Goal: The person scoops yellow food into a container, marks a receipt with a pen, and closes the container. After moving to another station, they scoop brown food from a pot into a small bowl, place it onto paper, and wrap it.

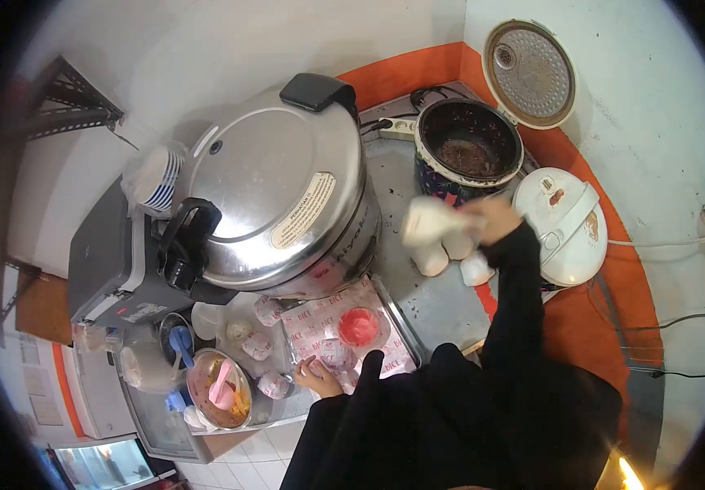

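Note:
My right hand (495, 219) is closed on a white cup-like thing (432, 222), smeared by motion, in front of the open rice cooker (468, 151). Just below it stand several whitish, rounded containers (430, 258) on the metal counter. My left hand (317, 377) is low over the near edge of the paper-lined tray (401, 314), its fingers apart. Close by it are a paper-wrapped bundle (334, 353) on the tray and another wrapped bundle (274, 384) to the left. A red bowl (358, 327) sits on the printed paper.
A large steel rice cooker (263, 180) with black handles fills the left centre. A closed white rice cooker (561, 220) stands at right. Left of the tray is a metal bowl (205, 367) holding a pink scoop (222, 392). Stacked paper cups (160, 184) and a power strip (399, 128) are farther back.

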The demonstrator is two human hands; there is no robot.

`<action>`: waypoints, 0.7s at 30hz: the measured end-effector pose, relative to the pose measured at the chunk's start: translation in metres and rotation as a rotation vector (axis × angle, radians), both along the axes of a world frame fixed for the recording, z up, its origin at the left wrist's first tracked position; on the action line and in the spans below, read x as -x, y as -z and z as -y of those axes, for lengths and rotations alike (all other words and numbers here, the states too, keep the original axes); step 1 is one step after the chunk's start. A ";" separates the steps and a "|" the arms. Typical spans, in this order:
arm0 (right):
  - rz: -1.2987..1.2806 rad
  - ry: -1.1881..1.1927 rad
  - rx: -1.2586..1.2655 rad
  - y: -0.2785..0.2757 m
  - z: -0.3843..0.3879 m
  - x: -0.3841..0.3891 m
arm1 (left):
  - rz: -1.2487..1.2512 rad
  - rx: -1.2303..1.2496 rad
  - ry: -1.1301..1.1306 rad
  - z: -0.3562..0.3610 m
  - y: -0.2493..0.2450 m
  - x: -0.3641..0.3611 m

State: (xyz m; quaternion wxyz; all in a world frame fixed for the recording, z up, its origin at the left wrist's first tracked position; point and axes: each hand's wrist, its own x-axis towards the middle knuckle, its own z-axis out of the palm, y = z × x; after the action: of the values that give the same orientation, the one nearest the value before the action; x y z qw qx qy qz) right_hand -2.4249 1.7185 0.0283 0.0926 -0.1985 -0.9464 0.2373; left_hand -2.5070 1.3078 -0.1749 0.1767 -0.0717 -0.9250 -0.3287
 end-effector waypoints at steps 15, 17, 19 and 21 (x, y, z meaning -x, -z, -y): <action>-0.914 0.487 0.399 0.095 0.019 0.038 | 0.003 -0.114 -0.076 0.012 -0.010 -0.009; -0.957 0.751 0.521 0.108 -0.055 0.024 | 0.029 -0.143 -0.089 0.016 -0.006 -0.010; -1.045 0.846 1.079 0.084 -0.076 0.018 | 0.058 -0.172 -0.099 0.020 -0.001 -0.012; -1.030 0.837 1.097 0.095 -0.093 0.018 | 0.116 -0.183 -0.121 0.020 0.004 -0.011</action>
State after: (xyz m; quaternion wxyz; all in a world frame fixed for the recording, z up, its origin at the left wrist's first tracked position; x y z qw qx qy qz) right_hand -2.4428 1.8119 -0.0670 0.4813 -0.4152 -0.3869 0.6681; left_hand -2.4961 1.2877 -0.1791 0.1482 0.0198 -0.9024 -0.4042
